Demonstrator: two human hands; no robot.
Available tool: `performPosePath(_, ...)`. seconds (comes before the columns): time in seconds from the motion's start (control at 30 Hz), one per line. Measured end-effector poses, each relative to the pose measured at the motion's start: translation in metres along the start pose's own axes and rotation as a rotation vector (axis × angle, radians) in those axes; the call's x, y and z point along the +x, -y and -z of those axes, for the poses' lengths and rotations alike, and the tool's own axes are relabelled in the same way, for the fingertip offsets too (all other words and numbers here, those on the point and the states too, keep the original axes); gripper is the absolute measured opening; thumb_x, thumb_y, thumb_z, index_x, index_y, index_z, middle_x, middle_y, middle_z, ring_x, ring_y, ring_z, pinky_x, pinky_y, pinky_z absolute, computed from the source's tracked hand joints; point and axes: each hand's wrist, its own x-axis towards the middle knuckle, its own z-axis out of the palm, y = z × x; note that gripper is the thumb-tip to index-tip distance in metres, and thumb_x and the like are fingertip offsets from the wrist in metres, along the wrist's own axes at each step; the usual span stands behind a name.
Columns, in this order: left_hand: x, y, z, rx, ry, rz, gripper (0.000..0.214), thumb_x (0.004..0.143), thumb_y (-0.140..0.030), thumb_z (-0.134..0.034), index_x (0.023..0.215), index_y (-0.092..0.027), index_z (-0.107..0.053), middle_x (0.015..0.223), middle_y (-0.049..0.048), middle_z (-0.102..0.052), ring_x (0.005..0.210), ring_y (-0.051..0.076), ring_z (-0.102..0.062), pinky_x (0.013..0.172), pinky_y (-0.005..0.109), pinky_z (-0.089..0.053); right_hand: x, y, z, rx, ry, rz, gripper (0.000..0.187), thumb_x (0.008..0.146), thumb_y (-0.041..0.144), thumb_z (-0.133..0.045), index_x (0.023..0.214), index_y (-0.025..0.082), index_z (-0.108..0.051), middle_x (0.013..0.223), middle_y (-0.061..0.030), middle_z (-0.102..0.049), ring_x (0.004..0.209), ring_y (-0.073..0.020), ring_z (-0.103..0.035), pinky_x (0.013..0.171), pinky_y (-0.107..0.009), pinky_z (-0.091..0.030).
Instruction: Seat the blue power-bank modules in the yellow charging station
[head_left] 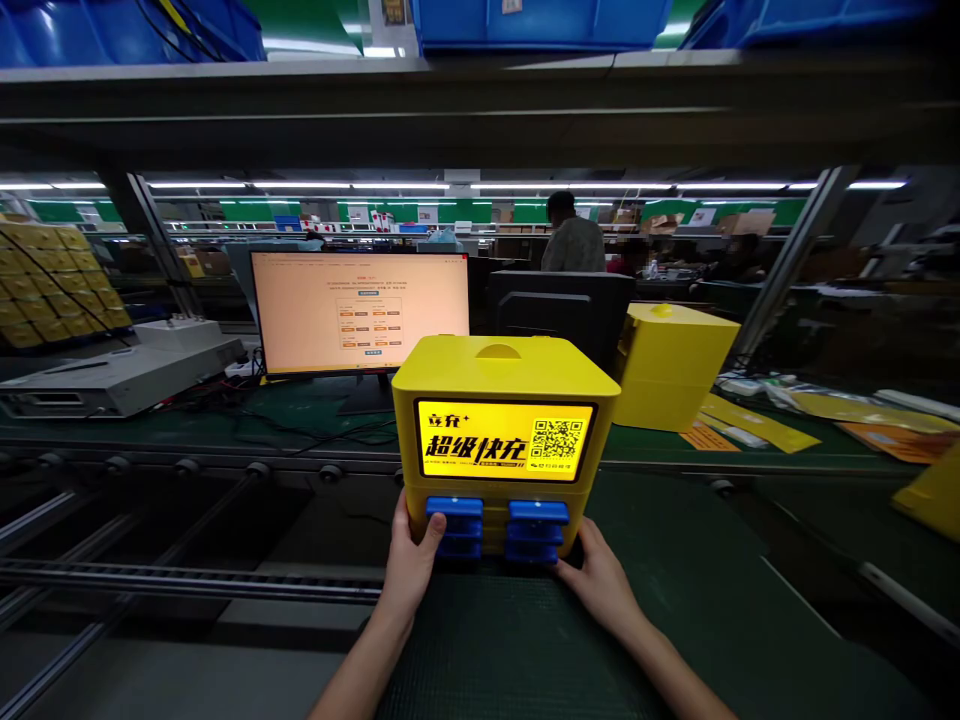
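Note:
A yellow power-bank charging station [504, 392] stands on the green belt right in front of me. Its front has a lit yellow screen [504, 440] with Chinese text and a QR code. Below the screen sit blue power-bank slots in two columns [487, 528]. My left hand [411, 562] grips the station's lower left side, with the thumb resting on a blue slot. My right hand [594, 582] holds the lower right corner, fingers against the yellow casing. The station's back is hidden.
Behind the station are a lit monitor [358, 312], a black case [559, 320] and a second yellow station [671, 365]. Printed yellow and orange sheets [757, 425] lie to the right. A grey device [120, 375] sits at left, and a roller track [187, 580] runs along the left. A person [574, 238] stands beyond. A shelf with blue bins [540, 20] overhangs.

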Motion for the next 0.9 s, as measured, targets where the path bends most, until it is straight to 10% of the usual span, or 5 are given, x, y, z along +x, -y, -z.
performPosePath(0.33,0.008,0.038,0.022,0.393,0.049,-0.166,0.096,0.066,-0.046,-0.069,0.141,-0.016,-0.018,0.143,0.0151,-0.03,0.132,0.028,-0.03,0.11,0.042,-0.024,-0.001,0.005,0.003,0.019,0.014,-0.005,0.056,0.077,0.048,-0.057,0.125,0.022,-0.042,0.129,-0.0096,-0.047,0.117,-0.0285,-0.046,0.095,-0.042,-0.04)
performPosePath(0.9,0.004,0.028,0.02,0.472,0.015,-0.166,0.08,0.071,-0.037,-0.061,0.14,-0.018,-0.024,0.141,0.0128,-0.034,0.131,0.028,-0.034,0.106,0.041,-0.03,-0.002,0.005,0.003,-0.039,0.015,0.014,0.049,0.078,0.044,-0.056,0.121,0.022,-0.045,0.127,-0.0087,-0.048,0.115,-0.0275,-0.048,0.095,-0.041,-0.042)
